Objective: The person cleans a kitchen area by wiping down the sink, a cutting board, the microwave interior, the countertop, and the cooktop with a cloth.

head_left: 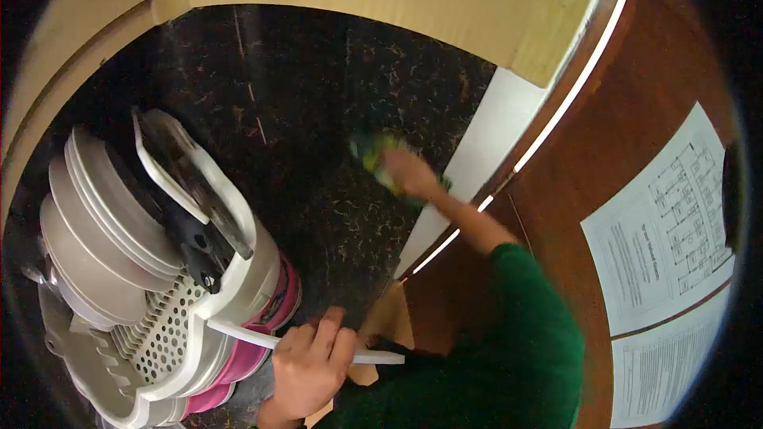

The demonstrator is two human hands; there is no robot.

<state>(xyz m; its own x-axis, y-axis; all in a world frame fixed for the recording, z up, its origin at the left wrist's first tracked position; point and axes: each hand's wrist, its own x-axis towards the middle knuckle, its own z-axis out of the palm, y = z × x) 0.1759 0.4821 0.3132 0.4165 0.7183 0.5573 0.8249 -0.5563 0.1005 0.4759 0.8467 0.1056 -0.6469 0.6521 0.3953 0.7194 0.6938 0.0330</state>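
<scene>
My right hand [409, 173] presses a yellow and green sponge [372, 151] onto the dark speckled countertop [318, 111]; the hand and sponge are blurred. A green sleeve covers my right arm. Near the bottom of the view, my left hand [310, 365] grips the white rim of a dish rack tray [238, 332]. The beige dish rack [171, 326] stands at the left, with several pale plates [95, 214] upright in it.
A dark-handled utensil [195, 238] and a white lid lean in the rack, which has a pink base. A brown door [636, 111] with printed paper sheets [668, 230] stands at the right. Cream walls edge the counter at the back and left.
</scene>
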